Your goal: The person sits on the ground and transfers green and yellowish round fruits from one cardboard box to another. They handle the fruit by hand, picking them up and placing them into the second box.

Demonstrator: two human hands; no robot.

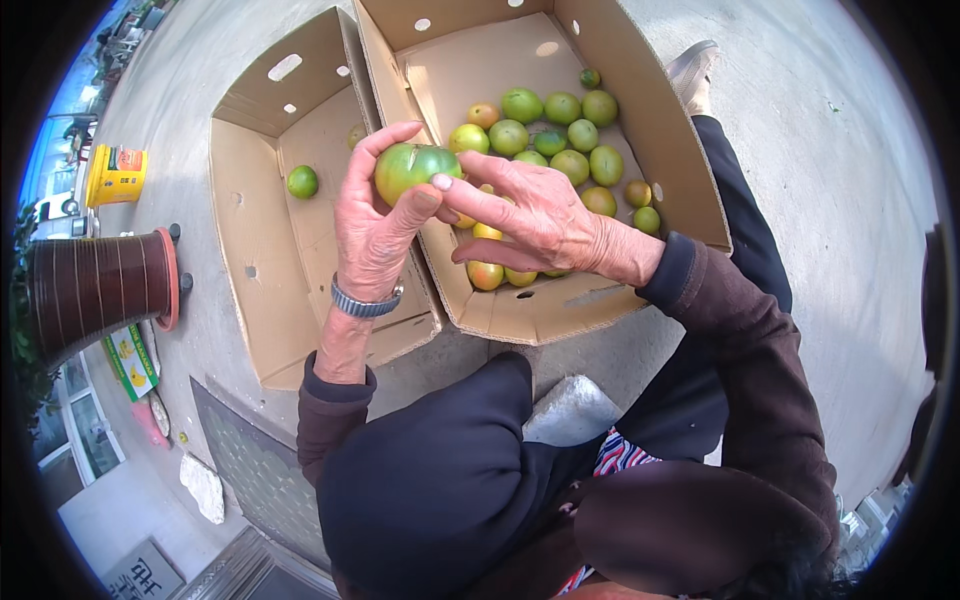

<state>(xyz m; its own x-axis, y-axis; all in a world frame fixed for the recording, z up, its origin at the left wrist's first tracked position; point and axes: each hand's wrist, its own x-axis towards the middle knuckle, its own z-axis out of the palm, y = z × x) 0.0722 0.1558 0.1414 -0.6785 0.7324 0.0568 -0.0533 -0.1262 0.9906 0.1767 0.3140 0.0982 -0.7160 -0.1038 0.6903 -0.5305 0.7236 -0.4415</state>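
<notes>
A large green tomato [417,171] with a yellowish side and a pale scar on top is held up in my left hand [379,225], thumb in front and fingers behind. My right hand [536,214] reaches in from the right, its index fingertip touching or almost touching the fruit; the other fingers are spread. Below the hands, the right cardboard box [480,319] holds many green and orange-tinged tomatoes [570,166], some hidden by my right hand. In the left cardboard box [247,247] lies a small green tomato [303,181], and another is partly hidden behind my left fingers.
A yellow bucket [118,176] and a brown ribbed planter [105,289] stand at the left on the concrete floor [840,247]. Lower left are a dark mat [251,457] and a white stone [202,487]. A pale block [571,412] sits between my legs.
</notes>
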